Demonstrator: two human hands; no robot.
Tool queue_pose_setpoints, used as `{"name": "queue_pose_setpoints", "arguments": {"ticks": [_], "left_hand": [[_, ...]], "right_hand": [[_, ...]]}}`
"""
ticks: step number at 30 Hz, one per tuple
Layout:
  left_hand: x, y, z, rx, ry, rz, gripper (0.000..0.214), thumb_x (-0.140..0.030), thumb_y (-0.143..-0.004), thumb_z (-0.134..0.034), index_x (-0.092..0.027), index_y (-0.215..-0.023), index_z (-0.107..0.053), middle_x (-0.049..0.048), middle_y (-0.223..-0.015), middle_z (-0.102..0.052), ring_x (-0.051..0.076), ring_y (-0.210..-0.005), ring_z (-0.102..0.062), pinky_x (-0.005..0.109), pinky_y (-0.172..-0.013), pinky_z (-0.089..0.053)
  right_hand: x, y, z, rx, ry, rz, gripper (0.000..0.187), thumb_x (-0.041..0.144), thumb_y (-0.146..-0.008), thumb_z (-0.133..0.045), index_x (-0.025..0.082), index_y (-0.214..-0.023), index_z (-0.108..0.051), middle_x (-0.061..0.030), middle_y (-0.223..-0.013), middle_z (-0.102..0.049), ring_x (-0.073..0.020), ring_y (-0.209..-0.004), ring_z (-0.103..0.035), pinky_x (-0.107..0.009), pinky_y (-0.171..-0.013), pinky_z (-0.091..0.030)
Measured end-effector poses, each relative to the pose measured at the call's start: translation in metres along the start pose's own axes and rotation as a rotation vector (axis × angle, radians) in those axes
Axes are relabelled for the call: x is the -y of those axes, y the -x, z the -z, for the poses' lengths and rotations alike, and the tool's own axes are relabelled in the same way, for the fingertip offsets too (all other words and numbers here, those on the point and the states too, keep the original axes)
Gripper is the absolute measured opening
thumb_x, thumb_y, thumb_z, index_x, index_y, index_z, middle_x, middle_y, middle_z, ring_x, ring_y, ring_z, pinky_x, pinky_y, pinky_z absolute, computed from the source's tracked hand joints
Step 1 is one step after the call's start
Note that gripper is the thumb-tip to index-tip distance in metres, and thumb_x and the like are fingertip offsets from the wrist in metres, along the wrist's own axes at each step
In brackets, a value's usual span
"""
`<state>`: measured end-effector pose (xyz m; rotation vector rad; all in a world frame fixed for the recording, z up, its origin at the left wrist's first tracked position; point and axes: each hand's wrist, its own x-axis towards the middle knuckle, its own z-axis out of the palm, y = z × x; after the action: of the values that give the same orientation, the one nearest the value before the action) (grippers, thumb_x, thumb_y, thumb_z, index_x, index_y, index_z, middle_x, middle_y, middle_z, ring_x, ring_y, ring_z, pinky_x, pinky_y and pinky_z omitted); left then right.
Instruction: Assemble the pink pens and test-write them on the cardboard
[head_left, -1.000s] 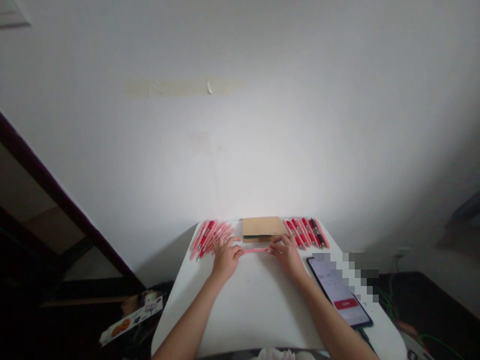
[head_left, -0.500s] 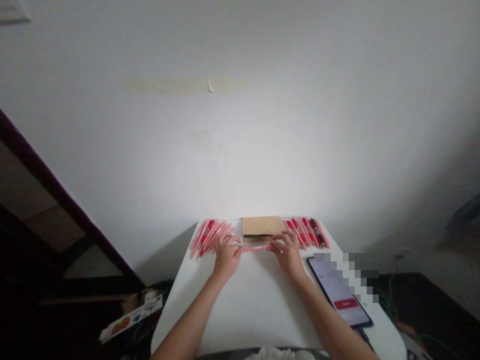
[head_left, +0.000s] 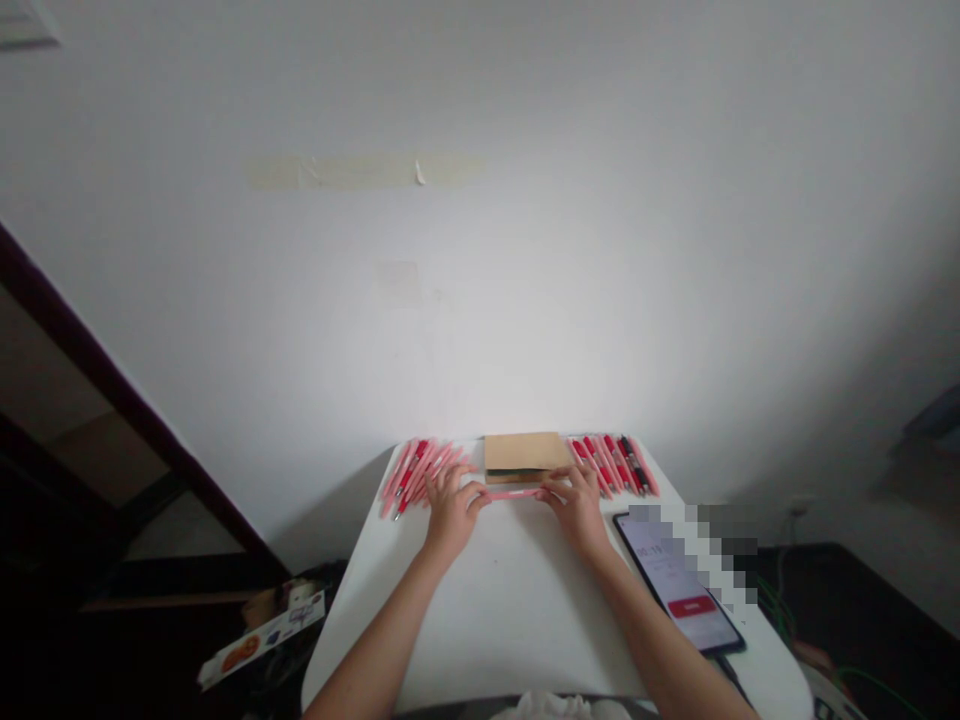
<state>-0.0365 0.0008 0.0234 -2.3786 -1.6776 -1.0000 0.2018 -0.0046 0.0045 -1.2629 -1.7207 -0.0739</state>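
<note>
Both ends of a slim pink plastic pen [head_left: 514, 494] are hidden, the left hand [head_left: 451, 515] pinching one and the right hand [head_left: 577, 510] the other, so where its tip points cannot be told. Its long axis runs left to right, near the brown paper-covered booklet [head_left: 525, 452]. The pale barrel mark is illegible. Pixelation covers part of the dark-edged rectangular phone [head_left: 667, 575]; its blurred digits resemble 00:19.
</note>
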Motion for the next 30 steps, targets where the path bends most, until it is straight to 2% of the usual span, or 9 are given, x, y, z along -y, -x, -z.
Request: {"name": "queue_pose_setpoints", "arguments": {"ticks": [3,6,10,15,20,26,30], "left_hand": [[-0.0010,0.0012,0.0000,0.012,-0.012,-0.004,0.010,-0.029,-0.086,-0.062,-0.027,-0.083,-0.071,0.0047,-0.118,-0.062,0.027,-0.121,-0.048,0.063,-0.112,-0.018],[-0.0014,0.0028,-0.0010,0.024,-0.025,0.011,0.019,-0.023,-0.088,-0.056,-0.025,-0.075,-0.070,0.0052,-0.120,-0.061,0.027,-0.121,-0.049,0.066,-0.112,-0.015],[-0.0011,0.0038,-0.0024,0.043,-0.022,0.028,0.025,-0.027,-0.092,-0.051,-0.024,-0.075,-0.070,0.0058,-0.121,-0.061,0.027,-0.120,-0.050,0.068,-0.112,-0.014],[-0.0003,0.0030,-0.0029,0.019,0.012,0.053,0.018,-0.037,-0.086,-0.063,-0.030,-0.100,-0.071,0.0076,-0.126,-0.060,0.029,-0.123,-0.049,0.067,-0.112,-0.017],[0.0002,0.0034,-0.0033,0.024,0.003,0.059,0.008,-0.034,-0.081,-0.069,-0.030,-0.088,-0.072,0.0056,-0.125,-0.061,0.029,-0.123,-0.051,0.069,-0.112,-0.015],[-0.0005,0.0047,-0.0032,0.021,-0.013,0.073,0.017,-0.035,-0.089,-0.058,-0.029,-0.085,-0.073,0.0064,-0.124,-0.062,0.028,-0.122,-0.051,0.071,-0.111,-0.014],[-0.0015,0.0038,-0.0025,0.029,0.016,0.092,0.016,-0.038,-0.087,-0.062,-0.031,-0.096,-0.073,0.0073,-0.124,-0.062,0.028,-0.122,-0.052,0.070,-0.112,-0.015]], "right_hand": [[0.0013,-0.0003,-0.0002,0.001,-0.015,0.003,0.015,0.027,-0.087,-0.065,0.026,-0.080,-0.078,-0.0087,-0.094,-0.066,-0.0269,-0.101,-0.049,-0.046,-0.089,-0.042],[0.0018,-0.0008,-0.0003,-0.002,-0.031,0.000,0.012,0.028,-0.085,-0.068,0.026,-0.079,-0.078,-0.0091,-0.094,-0.066,-0.0273,-0.101,-0.048,-0.046,-0.090,-0.043],[0.0013,-0.0012,-0.0003,0.007,-0.036,-0.016,0.013,0.030,-0.085,-0.067,0.027,-0.080,-0.077,-0.0091,-0.094,-0.065,-0.0276,-0.102,-0.050,-0.047,-0.090,-0.043],[-0.0011,-0.0005,-0.0004,0.010,-0.025,-0.019,0.011,0.029,-0.084,-0.068,0.026,-0.080,-0.077,-0.0094,-0.093,-0.065,-0.0276,-0.101,-0.050,-0.048,-0.091,-0.042],[-0.0033,0.0007,-0.0014,0.015,-0.028,-0.019,0.010,0.028,-0.084,-0.068,0.025,-0.080,-0.078,-0.0098,-0.094,-0.065,-0.0276,-0.100,-0.050,-0.047,-0.089,-0.043],[-0.0038,0.0000,-0.0023,0.006,-0.039,-0.036,0.014,0.029,-0.086,-0.066,0.026,-0.079,-0.078,-0.0097,-0.094,-0.065,-0.0274,-0.099,-0.049,-0.047,-0.089,-0.043],[-0.0057,0.0000,-0.0021,0.009,-0.027,-0.039,0.014,0.031,-0.086,-0.066,0.026,-0.080,-0.078,-0.0093,-0.094,-0.066,-0.0271,-0.099,-0.049,-0.045,-0.089,-0.042]]}}
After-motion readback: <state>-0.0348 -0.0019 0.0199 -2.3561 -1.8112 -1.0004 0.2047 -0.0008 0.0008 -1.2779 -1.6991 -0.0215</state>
